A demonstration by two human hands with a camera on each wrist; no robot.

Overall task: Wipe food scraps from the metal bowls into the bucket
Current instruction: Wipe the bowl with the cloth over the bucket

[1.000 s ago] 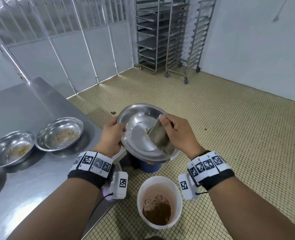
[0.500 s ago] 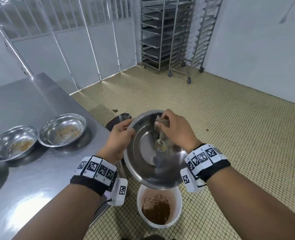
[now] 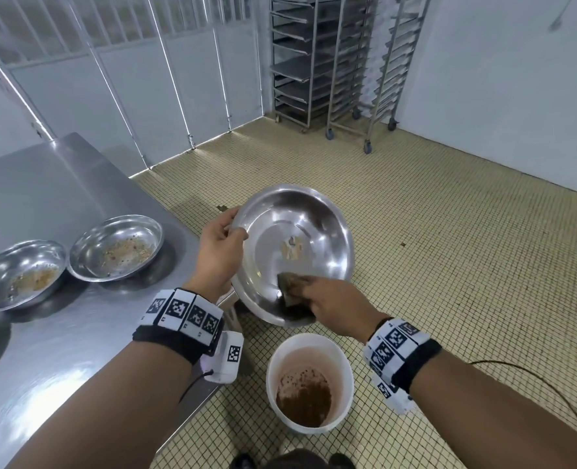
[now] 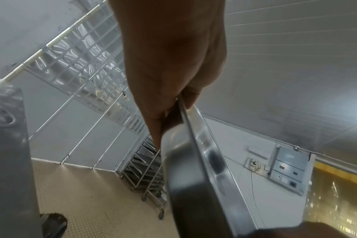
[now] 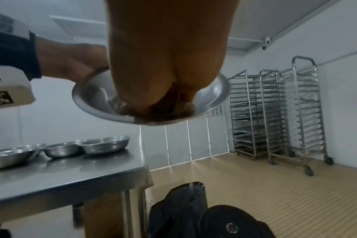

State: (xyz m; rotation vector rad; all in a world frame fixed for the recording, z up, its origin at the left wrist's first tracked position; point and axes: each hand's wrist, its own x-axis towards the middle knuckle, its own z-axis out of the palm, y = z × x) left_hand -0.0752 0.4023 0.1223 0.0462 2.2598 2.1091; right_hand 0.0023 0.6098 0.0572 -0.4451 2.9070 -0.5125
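A tilted metal bowl (image 3: 310,228) hangs in the air above a white bucket (image 3: 309,346) that holds brown scraps. My left hand (image 3: 221,243) grips the bowl's left rim (image 4: 185,116). My right hand (image 3: 327,299) pinches a dark sponge (image 3: 288,287) and presses it on the bowl's low inner wall near the rim. A small patch of pale scraps (image 3: 292,248) remains at the bowl's middle. From the right wrist view the bowl (image 5: 92,103) shows with the hand (image 5: 165,64) inside it.
Two more dirty metal bowls (image 3: 116,248) (image 3: 19,274) stand on the steel table (image 3: 60,350) at the left. Tall wheeled tray racks (image 3: 341,59) stand at the far wall. The floor is tiled. A black object (image 5: 179,209) lies below the table's corner.
The sponge has swept from the bowl's upper part down to its low rim near the bucket. The bowl has tilted back a little and sits higher in view.
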